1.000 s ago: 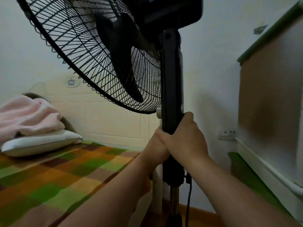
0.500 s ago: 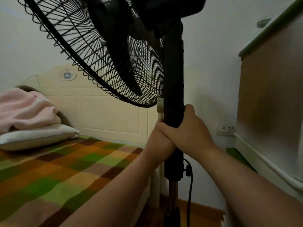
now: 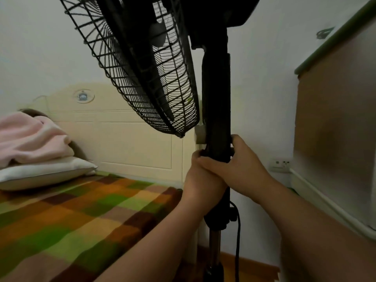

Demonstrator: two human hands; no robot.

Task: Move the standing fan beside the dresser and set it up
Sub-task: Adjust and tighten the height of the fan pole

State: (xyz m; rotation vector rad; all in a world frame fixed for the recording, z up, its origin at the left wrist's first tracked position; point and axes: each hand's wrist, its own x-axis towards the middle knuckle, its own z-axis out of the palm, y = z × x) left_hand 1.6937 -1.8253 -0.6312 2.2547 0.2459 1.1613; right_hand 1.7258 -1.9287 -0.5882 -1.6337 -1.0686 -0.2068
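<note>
Two hands grip the fan [image 3: 216, 94] by its smooth black pole, left hand [image 3: 200, 180] under right hand [image 3: 242, 165], fingers wrapped tight. Round wire cage overhangs the plaid bed [image 3: 81, 216]; dresser [image 3: 333, 127] near on the right.

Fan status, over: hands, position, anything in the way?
Left hand and right hand both clamped on fan pole. Fan between bed and dresser. Power cord dangling by pole.
</note>
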